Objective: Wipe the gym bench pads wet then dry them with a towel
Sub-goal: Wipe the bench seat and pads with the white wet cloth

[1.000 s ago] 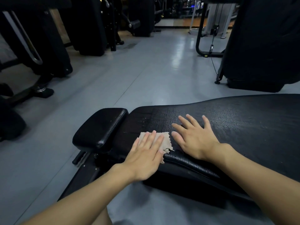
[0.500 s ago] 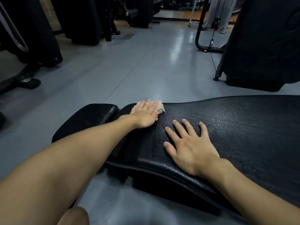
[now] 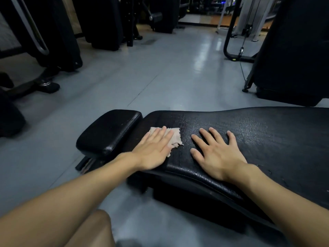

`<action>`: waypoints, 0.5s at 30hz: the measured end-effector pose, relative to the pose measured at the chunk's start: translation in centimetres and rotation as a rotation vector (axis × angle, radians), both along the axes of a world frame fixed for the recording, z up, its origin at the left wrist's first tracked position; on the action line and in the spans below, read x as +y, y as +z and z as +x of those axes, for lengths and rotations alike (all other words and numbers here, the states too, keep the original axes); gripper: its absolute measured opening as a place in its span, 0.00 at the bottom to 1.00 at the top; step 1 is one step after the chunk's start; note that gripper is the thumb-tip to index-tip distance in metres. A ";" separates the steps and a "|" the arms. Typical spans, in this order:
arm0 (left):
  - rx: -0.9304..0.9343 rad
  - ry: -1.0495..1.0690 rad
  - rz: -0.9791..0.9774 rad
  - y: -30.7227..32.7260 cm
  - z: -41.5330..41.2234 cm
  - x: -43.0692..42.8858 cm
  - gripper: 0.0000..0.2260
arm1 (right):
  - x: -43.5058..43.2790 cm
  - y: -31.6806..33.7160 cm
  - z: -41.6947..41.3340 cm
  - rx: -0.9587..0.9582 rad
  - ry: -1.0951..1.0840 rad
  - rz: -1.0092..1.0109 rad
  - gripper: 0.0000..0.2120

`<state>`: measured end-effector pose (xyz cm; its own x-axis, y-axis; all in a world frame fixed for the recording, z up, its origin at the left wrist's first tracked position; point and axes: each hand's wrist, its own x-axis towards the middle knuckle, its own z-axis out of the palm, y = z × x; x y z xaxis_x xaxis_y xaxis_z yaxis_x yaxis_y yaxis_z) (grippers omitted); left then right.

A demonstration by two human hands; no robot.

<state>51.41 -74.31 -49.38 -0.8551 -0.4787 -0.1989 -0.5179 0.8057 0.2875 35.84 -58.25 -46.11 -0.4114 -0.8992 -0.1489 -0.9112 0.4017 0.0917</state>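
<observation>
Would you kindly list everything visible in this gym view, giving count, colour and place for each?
long black cracked vinyl bench pad: one, black, centre to right foreground
small black rounded vinyl seat pad: one, black, just left of the long pad's end
beige frayed cloth: one, beige, on the long pad's left end, partly under a hand
grey glossy floor: one, grey, all around the bench
black gym machines: several, black, along the left, back and right edges
bare knee: one, bottom edge, left of centre
left hand: one, flat on the cloth, fingers straight
right hand: one, flat on the long pad, fingers spread
</observation>
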 end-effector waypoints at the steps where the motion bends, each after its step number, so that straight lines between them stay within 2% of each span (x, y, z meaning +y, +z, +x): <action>1: 0.000 -0.011 0.000 0.1 1.4 0.8 0.25 | 0.0 0.1 0.0 0.000 -0.001 0.003 0.30; 4: -0.006 -0.025 0.006 0.6 4.8 2.9 0.25 | 0.2 0.4 0.3 0.024 -0.006 0.002 0.30; 7: 0.034 0.009 -0.006 0.5 6.0 4.2 0.25 | -0.5 0.7 0.5 0.085 0.041 -0.013 0.35; 10: 0.028 0.020 -0.028 0.0 5.0 3.9 0.25 | -1.7 0.3 0.9 -0.016 0.023 0.008 0.31; 15: -0.011 0.047 0.003 -0.2 1.1 -0.3 0.24 | -2.1 -0.5 0.9 0.017 0.030 0.035 0.31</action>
<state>52.53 -74.56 -49.59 -0.8296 -0.5174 -0.2099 -0.5581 0.7796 0.2842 36.75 -60.32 -46.65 -0.3869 -0.9056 -0.1737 -0.9210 0.3703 0.1212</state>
